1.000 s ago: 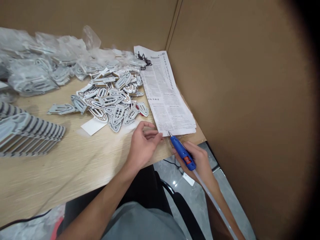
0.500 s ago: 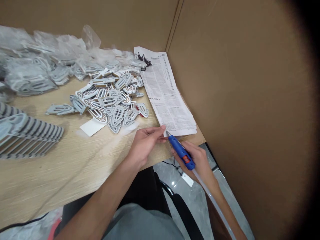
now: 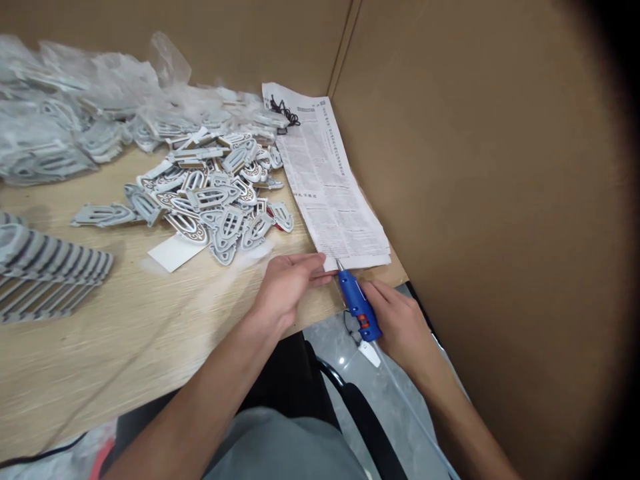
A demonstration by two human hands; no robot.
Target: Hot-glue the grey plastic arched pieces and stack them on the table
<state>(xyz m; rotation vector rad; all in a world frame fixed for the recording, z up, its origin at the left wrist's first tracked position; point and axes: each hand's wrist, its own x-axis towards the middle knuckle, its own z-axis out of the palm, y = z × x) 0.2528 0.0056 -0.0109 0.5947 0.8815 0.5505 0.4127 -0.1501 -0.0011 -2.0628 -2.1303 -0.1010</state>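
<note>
My right hand [image 3: 400,320] is closed around a blue hot glue gun [image 3: 359,303], and a translucent glue stick [image 3: 407,400] trails from its back end. The gun's metal nozzle meets the near edge of a folded newspaper [image 3: 335,193], beside the fingertips of my left hand [image 3: 290,283]. Those left fingers are pinched at the newspaper's near-left corner, thumb side above and other fingers below. Whether anything small also sits between them is hidden.
Grey-white ornamental plastic pieces [image 3: 220,197] are heaped left of the newspaper. Filled plastic bags [image 3: 45,133] line the back, and stacked pieces [image 3: 50,273] stand at left. A white card [image 3: 177,252] and dark cord [image 3: 285,115] lie nearby. A brown partition [image 3: 450,167] closes the right side.
The glue gun has swung to a steeper angle, its back end shifting left while the nozzle stays by the newspaper's edge. My left hand keeps its place; the view has shifted slightly.
</note>
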